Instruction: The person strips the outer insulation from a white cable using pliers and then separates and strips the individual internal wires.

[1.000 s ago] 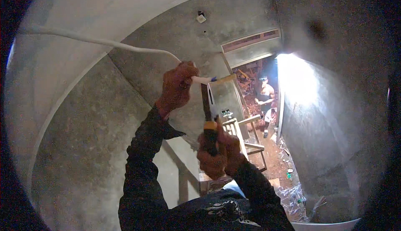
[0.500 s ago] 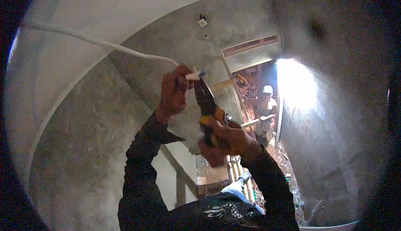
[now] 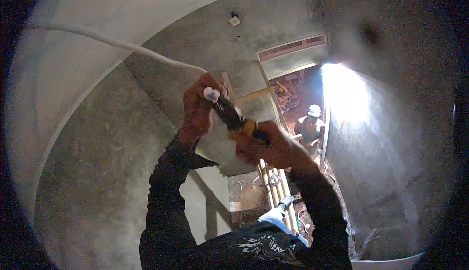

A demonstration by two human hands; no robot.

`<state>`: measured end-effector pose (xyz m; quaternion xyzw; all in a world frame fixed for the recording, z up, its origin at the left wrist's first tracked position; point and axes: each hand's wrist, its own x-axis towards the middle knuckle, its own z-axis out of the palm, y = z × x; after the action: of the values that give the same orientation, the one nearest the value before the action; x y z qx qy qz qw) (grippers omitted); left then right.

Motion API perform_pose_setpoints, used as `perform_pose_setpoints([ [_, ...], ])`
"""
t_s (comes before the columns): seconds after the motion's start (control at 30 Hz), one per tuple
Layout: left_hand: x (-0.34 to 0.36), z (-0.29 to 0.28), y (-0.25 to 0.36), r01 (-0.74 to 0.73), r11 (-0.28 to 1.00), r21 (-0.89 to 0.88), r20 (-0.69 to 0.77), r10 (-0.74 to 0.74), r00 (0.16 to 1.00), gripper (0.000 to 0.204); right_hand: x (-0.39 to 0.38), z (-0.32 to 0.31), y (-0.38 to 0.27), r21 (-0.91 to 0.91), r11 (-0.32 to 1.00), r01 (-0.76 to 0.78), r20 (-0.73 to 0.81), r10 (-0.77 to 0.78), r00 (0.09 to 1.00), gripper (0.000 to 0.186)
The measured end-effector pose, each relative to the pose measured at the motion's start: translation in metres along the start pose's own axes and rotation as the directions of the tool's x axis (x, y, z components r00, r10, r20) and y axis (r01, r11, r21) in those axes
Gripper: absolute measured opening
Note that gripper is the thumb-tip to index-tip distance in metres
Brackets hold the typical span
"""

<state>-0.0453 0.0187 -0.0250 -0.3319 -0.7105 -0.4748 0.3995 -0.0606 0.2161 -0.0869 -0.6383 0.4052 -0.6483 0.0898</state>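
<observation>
My left hand (image 3: pixel 196 108), raised in front of me, is closed around the end of a thick white cable (image 3: pixel 141 51). That cable runs away to the upper left along the pale ceiling. In my right hand (image 3: pixel 273 147) is a pair of pliers (image 3: pixel 227 112) with yellow and black handles, the fingers wrapped round them. The dark jaws point up and left and reach the left hand's fingers, beside a pale round patch that looks like the cable's end. Blur hides what exactly the jaws touch.
Below me, long round poles (image 3: pixel 274 188) lie side by side with a shoe (image 3: pixel 285 201) on them. A co-worker (image 3: pixel 310 127) in a light cap stands by the bright opening. Wooden framing (image 3: pixel 256 94) and grey plastered walls (image 3: pixel 105 148) surround the space.
The pliers have swung to point more leftward, their jaws now at my left fingers. My right hand has risen slightly. My left wrist has turned, and the co-worker has turned.
</observation>
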Motion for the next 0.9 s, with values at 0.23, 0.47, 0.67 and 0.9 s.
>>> perform_pose_setpoints([
  [0.23,0.031,-0.037,0.036,0.435,0.892,-0.125,0.372,-0.365,0.854,0.044,0.041,-0.044,-0.046,-0.937,0.339,-0.084,-0.171,-0.236,0.957,0.015],
  [0.47,0.044,-0.030,0.056,0.571,0.818,-0.068,0.657,-0.394,0.643,0.039,0.026,-0.054,-0.028,-0.907,0.420,0.006,-0.094,-0.217,0.972,0.012],
  [0.67,0.035,-0.034,0.066,0.487,0.873,0.004,0.479,-0.429,0.766,0.042,-0.002,0.005,-0.027,0.390,0.702,-0.596,0.258,0.538,0.802,0.043],
  [0.9,0.016,-0.031,0.026,0.125,0.966,0.228,0.415,-0.213,0.884,0.037,-0.028,0.066,0.023,0.946,0.059,-0.318,0.308,0.133,0.942,0.036],
])
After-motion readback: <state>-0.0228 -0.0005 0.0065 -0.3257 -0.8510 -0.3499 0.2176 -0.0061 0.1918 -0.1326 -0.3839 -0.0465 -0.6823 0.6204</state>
